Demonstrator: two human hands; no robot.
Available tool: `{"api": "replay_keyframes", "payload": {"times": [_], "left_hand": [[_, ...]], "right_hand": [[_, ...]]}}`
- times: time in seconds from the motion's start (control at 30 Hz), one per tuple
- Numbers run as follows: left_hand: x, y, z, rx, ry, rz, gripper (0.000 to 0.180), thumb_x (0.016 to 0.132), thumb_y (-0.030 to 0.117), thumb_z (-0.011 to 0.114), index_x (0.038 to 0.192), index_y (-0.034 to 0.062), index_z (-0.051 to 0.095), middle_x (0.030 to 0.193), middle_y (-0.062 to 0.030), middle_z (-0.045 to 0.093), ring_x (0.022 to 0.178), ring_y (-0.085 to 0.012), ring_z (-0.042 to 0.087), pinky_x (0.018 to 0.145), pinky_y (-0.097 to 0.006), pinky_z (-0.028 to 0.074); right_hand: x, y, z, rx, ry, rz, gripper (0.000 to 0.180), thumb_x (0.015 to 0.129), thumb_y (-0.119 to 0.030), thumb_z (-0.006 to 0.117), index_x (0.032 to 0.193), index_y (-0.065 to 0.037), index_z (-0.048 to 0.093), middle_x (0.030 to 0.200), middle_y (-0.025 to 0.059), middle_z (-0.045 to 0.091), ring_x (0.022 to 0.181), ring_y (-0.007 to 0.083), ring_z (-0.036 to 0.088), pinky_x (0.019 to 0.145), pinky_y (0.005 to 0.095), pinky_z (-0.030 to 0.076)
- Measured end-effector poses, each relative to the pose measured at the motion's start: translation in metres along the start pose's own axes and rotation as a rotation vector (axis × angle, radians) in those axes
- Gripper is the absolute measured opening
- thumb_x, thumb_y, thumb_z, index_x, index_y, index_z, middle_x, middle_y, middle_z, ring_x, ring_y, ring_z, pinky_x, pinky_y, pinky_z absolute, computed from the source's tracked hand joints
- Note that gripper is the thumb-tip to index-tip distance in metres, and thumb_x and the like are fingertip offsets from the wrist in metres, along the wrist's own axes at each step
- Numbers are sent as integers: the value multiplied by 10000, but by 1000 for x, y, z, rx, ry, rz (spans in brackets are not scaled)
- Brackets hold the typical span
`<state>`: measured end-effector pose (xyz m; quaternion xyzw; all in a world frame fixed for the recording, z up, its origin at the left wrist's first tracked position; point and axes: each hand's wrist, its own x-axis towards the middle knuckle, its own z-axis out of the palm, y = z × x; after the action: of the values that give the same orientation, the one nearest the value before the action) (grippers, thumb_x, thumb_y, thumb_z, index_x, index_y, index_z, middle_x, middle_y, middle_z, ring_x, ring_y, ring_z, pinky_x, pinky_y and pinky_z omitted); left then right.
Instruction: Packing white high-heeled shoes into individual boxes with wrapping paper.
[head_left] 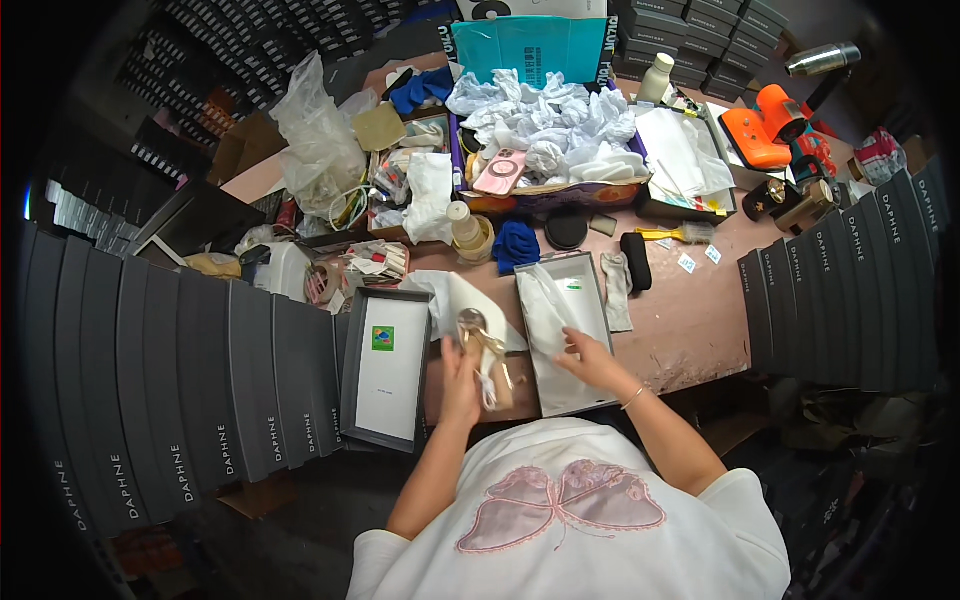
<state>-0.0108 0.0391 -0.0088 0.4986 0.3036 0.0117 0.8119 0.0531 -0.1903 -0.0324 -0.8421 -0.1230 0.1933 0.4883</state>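
Note:
My left hand is closed around a pair of beige and gold sandals, partly blurred, just left of an open shoe box. White tissue paper lines the left side of that grey shoe box. Over the paper reaches my right hand, its fingers apart and nothing visible in it; whether it touches the paper I cannot tell. Beyond the sandals lies a white sheet of paper. To the left rests a dark box lid with a white inside and a green sticker.
Stacked grey shoe boxes flank me at the left and right. A carton of crumpled white paper stands at the back. Around it are a pink phone, a bottle, a blue cloth and a yellow-handled brush.

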Motion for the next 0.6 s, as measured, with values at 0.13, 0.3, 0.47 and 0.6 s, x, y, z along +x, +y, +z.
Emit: {"api": "replay_keyframes", "payload": {"times": [0.13,0.3,0.47,0.6], "left_hand": [[4,-4,-4,272,-82,208,694,925,171,579,1474,32,178,1453,-188,317,1348,-271,312,1100,-369,266],[-5,-13,22,341,-227,140,817,896,288,644,1492,73,128,1461,-156,306,1346,-259,308,1073,-390,306],[10,17,42,-146,-314,-177,824,875,372,654,1463,98,146,1418,-109,331,1252,-265,411,1022,-390,376],[6,17,34,-220,-332,-148,869,895,435,605,1482,99,60,1459,-107,279,1294,-284,372,1048,-395,348]], "right_hand": [[-6,74,52,-281,152,-27,615,766,-219,706,1264,27,443,1104,272,590,1044,432,564,913,410,454],[-15,14,18,57,36,-18,547,754,-206,681,1231,-20,489,1074,257,595,1005,417,580,874,420,466],[-49,-72,-33,-253,-179,-216,593,781,-214,692,1307,-49,473,1062,204,610,913,375,620,776,391,498],[-44,-79,-39,-251,-171,-307,603,824,-238,687,1333,-28,442,1049,188,615,891,307,633,766,339,502]]}}
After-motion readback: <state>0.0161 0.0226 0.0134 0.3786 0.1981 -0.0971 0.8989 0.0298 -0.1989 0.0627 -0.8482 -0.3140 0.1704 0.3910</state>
